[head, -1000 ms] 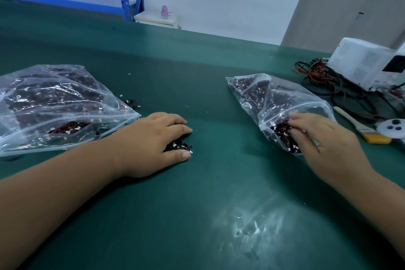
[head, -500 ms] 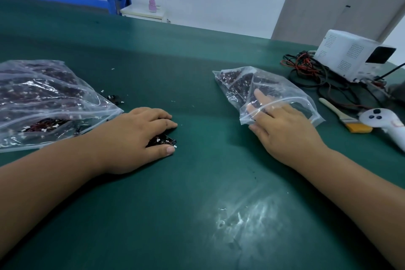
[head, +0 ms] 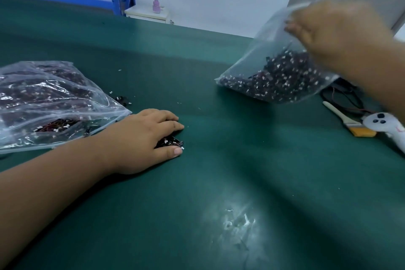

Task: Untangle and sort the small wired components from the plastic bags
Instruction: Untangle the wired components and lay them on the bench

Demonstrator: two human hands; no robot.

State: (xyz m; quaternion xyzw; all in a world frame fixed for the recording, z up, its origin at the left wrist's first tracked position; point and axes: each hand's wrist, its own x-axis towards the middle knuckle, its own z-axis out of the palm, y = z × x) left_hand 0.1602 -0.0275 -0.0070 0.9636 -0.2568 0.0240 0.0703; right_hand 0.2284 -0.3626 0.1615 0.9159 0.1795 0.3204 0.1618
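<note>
Green table [head: 219, 182], clear bags [head: 252, 61], yellow-bristled brush [head: 361, 131].

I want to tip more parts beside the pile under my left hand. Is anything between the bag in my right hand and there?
Nothing visible. The right hand grips the bag, and the mat from it to the pile cupped by the left hand shows only tiny specks. The brush lies further right.

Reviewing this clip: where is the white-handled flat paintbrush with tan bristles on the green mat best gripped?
Probably by the slim handle of the white-handled flat paintbrush, pinched from above at its far-left end: that end lies free on the green mat, while the bristle end lies close beside the white controller.
</note>
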